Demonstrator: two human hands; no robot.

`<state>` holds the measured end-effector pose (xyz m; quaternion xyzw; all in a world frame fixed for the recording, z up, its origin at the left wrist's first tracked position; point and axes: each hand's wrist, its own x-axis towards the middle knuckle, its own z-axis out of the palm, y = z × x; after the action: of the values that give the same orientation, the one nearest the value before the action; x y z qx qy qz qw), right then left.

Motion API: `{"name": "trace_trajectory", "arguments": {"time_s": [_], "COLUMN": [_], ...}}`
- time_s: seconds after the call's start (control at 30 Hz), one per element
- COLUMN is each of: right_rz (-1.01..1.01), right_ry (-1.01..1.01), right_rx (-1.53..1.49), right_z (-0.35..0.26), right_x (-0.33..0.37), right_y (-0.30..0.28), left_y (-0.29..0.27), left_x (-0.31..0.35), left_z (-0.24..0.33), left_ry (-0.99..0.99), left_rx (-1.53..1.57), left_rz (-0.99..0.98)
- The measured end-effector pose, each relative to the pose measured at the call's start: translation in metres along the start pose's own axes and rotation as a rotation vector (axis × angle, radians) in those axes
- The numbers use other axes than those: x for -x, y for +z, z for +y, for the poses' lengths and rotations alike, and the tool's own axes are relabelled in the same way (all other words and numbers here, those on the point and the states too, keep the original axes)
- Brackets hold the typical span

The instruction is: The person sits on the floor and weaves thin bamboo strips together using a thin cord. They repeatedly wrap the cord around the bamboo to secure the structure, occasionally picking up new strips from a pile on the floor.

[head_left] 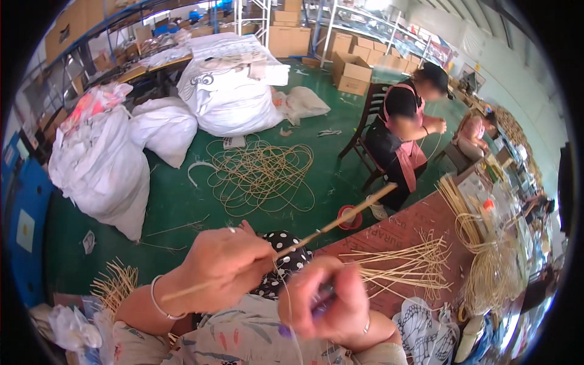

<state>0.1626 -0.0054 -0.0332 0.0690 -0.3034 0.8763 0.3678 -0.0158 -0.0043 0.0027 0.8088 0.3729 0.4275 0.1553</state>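
Observation:
A long thin cane strip (340,219) slants across my lap, rising to the right. My left hand (222,264) is closed around it, with a bracelet on the wrist. From the strip near my left fingers a fine pale thread (287,286) runs down toward my right hand (331,298). That hand is closed and slightly blurred, its fingers curled over a small purple thing (321,306) that is mostly hidden; I cannot make out its kind. The two hands are close together but apart. Under them lies patterned cloth (231,334) on my lap.
To my right, loose cane strips (401,261) lie on a reddish-brown board (340,243), near a red tape roll (349,218). Coiled cane (261,173) covers floor ahead. White sacks (231,91) stand left. A person (404,121) sits on a chair (371,115) ahead right.

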Motion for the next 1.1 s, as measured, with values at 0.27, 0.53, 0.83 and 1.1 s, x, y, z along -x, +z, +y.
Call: {"name": "trace_trajectory", "arguments": {"time_s": [0.27,0.53,0.83,1.1], "right_rz": [-0.203,-0.352,-0.034,0.31], "right_ry": [-0.104,0.199,-0.682,-0.383], "right_rx": [1.151,0.123,1.499,1.493], "right_z": [-0.006,-0.004,-0.011,0.015], "right_x": [-0.018,-0.005,-0.014,-0.027], "right_y": [-0.004,0.008,0.017,-0.042], "left_y": [0.0,-0.014,-0.014,0.01], "left_x": [0.001,0.003,0.014,0.017], "left_z": [-0.019,0.019,0.032,-0.023], "left_ry": [-0.173,0.054,0.198,0.059], "left_rx": [-0.03,0.011,0.123,-0.134], "left_rz": [0.01,-0.001,0.011,0.006]}}
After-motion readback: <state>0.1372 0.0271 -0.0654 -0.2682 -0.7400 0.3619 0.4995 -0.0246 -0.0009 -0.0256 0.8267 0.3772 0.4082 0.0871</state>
